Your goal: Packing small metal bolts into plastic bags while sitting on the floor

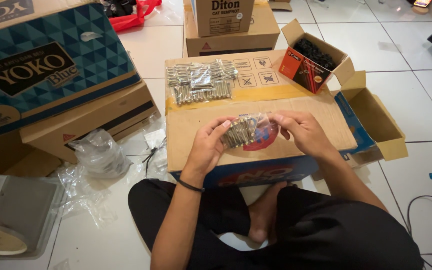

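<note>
Item held: small clear plastic bag of metal bolts (243,131), just above the top of the large cardboard box (316,112) that serves as a work surface in front of the seated person; left hand (207,147) fingers closed on the bag's left end, right hand (301,132) fingertips pinching its right edge. On the box, beyond the hands: pile of filled bolt bags (198,81) at the far left, open red-and-black carton of dark screws (312,61) at the far right. Left of the box, on the tiled floor: crumpled clear plastic bags (98,155).
</note>
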